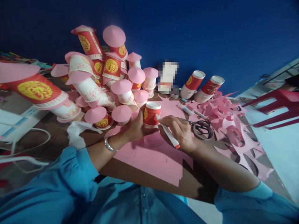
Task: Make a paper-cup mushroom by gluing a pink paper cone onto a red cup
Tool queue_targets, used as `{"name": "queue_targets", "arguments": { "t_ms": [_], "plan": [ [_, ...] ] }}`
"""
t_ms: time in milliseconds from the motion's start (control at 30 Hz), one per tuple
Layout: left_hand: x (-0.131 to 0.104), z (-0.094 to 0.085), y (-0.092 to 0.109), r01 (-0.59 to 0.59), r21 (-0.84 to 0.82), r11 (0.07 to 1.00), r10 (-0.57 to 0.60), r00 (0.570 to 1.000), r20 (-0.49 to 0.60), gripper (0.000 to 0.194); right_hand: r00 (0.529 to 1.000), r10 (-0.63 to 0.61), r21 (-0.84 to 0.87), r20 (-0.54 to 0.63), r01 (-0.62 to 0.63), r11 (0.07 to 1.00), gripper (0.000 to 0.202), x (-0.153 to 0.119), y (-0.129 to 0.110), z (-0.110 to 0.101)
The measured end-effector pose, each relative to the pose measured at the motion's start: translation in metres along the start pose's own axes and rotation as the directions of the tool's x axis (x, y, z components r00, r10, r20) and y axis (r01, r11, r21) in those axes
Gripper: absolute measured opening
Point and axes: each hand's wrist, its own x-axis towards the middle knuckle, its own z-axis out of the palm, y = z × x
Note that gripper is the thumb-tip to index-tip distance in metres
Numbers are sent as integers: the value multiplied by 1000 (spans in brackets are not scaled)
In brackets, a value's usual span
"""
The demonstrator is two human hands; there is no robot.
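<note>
My left hand (138,126) is wrapped round a red paper cup (153,113) with a yellow print and a white rim, held upright over the table. In my right hand (181,130) is a white marker (169,133) with an orange end. Its tip touches or almost touches the cup's red side. Beneath both hands lie sheets of pink paper (154,158), some with cut lines. Left of the cup stands a crowd of paper cups with pink cone tops, such as one cone-topped cup (121,115) near my left wrist.
Black-handled scissors (202,127) lie by a tape roll (210,137). Pink paper scraps (233,124) cover the table's right side. Two stacks of cups (192,84) lean near the blue wall (210,37). A red stool (277,102) stands at right, a power strip (29,112) at left.
</note>
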Motion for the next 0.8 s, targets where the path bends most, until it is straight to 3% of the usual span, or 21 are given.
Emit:
{"name": "queue_targets", "arguments": {
  "t_ms": [333,800],
  "plan": [
    [3,1,8,53,-8,999,-53,998,-31,94,1000,-7,-15,-3,7,1000,17,3,-5,2],
    [2,-1,1,5,8,1000,-5,999,-50,100,1000,-8,-11,22,8,1000,15,2,-6,1]
  ]
}}
